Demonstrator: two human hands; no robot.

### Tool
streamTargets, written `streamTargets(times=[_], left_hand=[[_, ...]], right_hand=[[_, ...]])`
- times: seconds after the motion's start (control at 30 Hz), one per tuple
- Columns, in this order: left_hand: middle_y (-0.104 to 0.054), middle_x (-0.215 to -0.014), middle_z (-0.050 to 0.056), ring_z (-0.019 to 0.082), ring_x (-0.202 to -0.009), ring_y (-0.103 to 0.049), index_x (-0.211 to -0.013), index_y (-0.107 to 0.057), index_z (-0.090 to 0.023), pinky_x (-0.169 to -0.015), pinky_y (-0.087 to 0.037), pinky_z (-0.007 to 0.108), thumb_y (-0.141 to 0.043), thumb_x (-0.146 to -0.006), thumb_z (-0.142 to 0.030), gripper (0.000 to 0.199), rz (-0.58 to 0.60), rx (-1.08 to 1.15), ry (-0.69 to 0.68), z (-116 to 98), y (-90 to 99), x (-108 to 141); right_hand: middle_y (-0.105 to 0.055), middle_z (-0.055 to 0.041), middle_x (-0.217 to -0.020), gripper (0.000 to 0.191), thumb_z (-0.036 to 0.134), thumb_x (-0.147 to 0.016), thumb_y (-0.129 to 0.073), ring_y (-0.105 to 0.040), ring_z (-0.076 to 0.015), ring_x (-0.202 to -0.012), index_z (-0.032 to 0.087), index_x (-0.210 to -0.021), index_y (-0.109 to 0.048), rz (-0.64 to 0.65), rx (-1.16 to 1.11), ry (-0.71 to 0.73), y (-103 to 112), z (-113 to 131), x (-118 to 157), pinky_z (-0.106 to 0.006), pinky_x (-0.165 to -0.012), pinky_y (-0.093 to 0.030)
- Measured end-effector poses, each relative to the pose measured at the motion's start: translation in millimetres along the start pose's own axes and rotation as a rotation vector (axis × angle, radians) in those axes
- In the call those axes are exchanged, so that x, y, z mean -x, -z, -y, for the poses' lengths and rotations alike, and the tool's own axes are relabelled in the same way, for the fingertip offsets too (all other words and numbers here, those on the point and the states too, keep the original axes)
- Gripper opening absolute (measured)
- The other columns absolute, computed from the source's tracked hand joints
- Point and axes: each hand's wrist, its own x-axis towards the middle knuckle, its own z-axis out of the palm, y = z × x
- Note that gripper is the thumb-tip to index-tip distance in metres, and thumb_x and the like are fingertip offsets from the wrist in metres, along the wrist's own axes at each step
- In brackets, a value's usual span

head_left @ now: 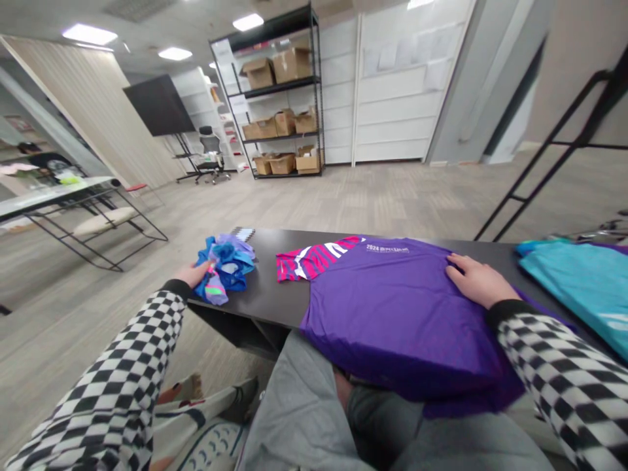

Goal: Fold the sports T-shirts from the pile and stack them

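A purple T-shirt lies spread on the black table, its lower part hanging over the front edge above the lap. One sleeve is patterned in pink, red and white, and white print runs near the collar. My right hand rests on the shirt's right side, fingers stretched out and slightly apart. At the table's left end, my left hand has its fingers closed on a crumpled bundle of blue and lavender cloth; its fingertips are partly hidden by the folds.
Turquoise folded clothing lies on the right of the black table. A blurred phone-like item sits behind the bundle. Beyond stand a shelf rack with cardboard boxes, an office chair and a black metal frame.
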Motion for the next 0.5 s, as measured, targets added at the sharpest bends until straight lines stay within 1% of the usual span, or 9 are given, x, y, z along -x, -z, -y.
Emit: streamTargets(times=[0.07, 0.1, 0.13, 0.2, 0.23, 0.27, 0.3, 0.4, 0.5], left_hand=[[-0.063, -0.157, 0.041, 0.059, -0.151, -0.059, -0.146, -0.068, 0.004, -0.124, -0.048, 0.072, -0.070, -0.094, -0.070, 0.091, -0.018, -0.060, 0.094, 4, -16.3, 6], [-0.060, -0.159, 0.044, 0.060, -0.154, -0.055, -0.151, -0.065, 0.006, -0.125, -0.047, 0.073, -0.067, -0.095, -0.073, 0.097, -0.060, -0.095, 0.092, 5, -22.5, 10], [-0.057, -0.163, 0.043, 0.058, -0.158, -0.052, -0.157, -0.061, 0.005, -0.129, -0.044, 0.071, -0.063, -0.098, -0.074, 0.099, -0.126, -0.127, 0.050, 6, -26.9, 13], [-0.054, -0.171, 0.034, 0.049, -0.165, -0.046, -0.167, -0.055, -0.003, -0.136, -0.037, 0.062, -0.053, -0.104, -0.070, 0.092, -0.284, -0.169, -0.115, 5, -31.8, 19], [-0.054, -0.173, 0.030, 0.046, -0.167, -0.045, -0.170, -0.053, -0.008, -0.138, -0.034, 0.060, -0.050, -0.107, -0.068, 0.088, -0.336, -0.183, -0.200, 4, -33.7, 21], [-0.052, -0.175, 0.027, 0.045, -0.168, -0.043, -0.172, -0.052, -0.011, -0.140, -0.031, 0.059, -0.049, -0.107, -0.067, 0.086, -0.347, -0.196, -0.255, 4, -36.4, 24], [-0.050, -0.178, 0.026, 0.045, -0.169, -0.040, -0.173, -0.051, -0.014, -0.140, -0.029, 0.060, -0.053, -0.106, -0.067, 0.086, -0.319, -0.211, -0.272, 3, -40.2, 27], [-0.038, -0.185, 0.025, 0.050, -0.173, -0.032, -0.177, -0.047, -0.016, -0.140, -0.028, 0.064, -0.070, -0.094, -0.066, 0.099, -0.109, -0.243, -0.217, 8, -56.0, 32], [-0.034, -0.187, 0.026, 0.047, -0.177, -0.026, -0.179, -0.042, -0.013, -0.142, -0.028, 0.058, -0.079, -0.089, -0.063, 0.109, 0.004, -0.170, -0.229, 21, -62.9, 29]], right_hand=[[-0.052, -0.0145, -0.180, 0.074, 0.055, -0.114, -0.029, -0.046, -0.0362, -0.169, 0.016, -0.167, -0.061, -0.003, -0.003, 0.004, 0, 0, 1, -0.064, -0.140, -0.032], [-0.053, -0.0146, -0.180, 0.073, 0.054, -0.114, -0.029, -0.046, -0.0367, -0.169, 0.016, -0.167, -0.061, -0.005, -0.006, 0.005, 0, 0, 2, -0.065, -0.140, -0.033], [-0.053, -0.0146, -0.179, 0.072, 0.054, -0.114, -0.029, -0.047, -0.0368, -0.168, 0.017, -0.167, -0.062, -0.009, -0.009, 0.006, 0, 0, 2, -0.066, -0.139, -0.033], [-0.055, -0.0143, -0.178, 0.070, 0.053, -0.114, -0.031, -0.048, -0.0367, -0.167, 0.018, -0.167, -0.063, -0.018, -0.009, 0.007, 0, 1, 3, -0.066, -0.139, -0.035], [-0.056, -0.0141, -0.177, 0.070, 0.053, -0.114, -0.032, -0.049, -0.0367, -0.166, 0.019, -0.166, -0.063, -0.022, -0.006, 0.006, 1, 2, 4, -0.065, -0.139, -0.035], [-0.057, -0.0139, -0.177, 0.069, 0.052, -0.114, -0.033, -0.050, -0.0367, -0.166, 0.019, -0.166, -0.063, -0.024, -0.001, 0.004, 1, 2, 4, -0.064, -0.138, -0.036], [-0.057, -0.0139, -0.177, 0.070, 0.052, -0.113, -0.033, -0.051, -0.0369, -0.165, 0.019, -0.166, -0.063, -0.025, 0.004, 0.000, 2, 3, 4, -0.064, -0.138, -0.036], [-0.057, -0.0144, -0.177, 0.071, 0.053, -0.113, -0.033, -0.052, -0.0375, -0.164, 0.018, -0.166, -0.063, -0.017, 0.010, -0.008, 3, 3, 4, -0.063, -0.138, -0.037], [-0.057, -0.0156, -0.176, 0.071, 0.051, -0.112, -0.033, -0.052, -0.0365, -0.165, 0.016, -0.166, -0.062, -0.008, -0.002, -0.001, 4, 3, 5, -0.061, -0.138, -0.036]])
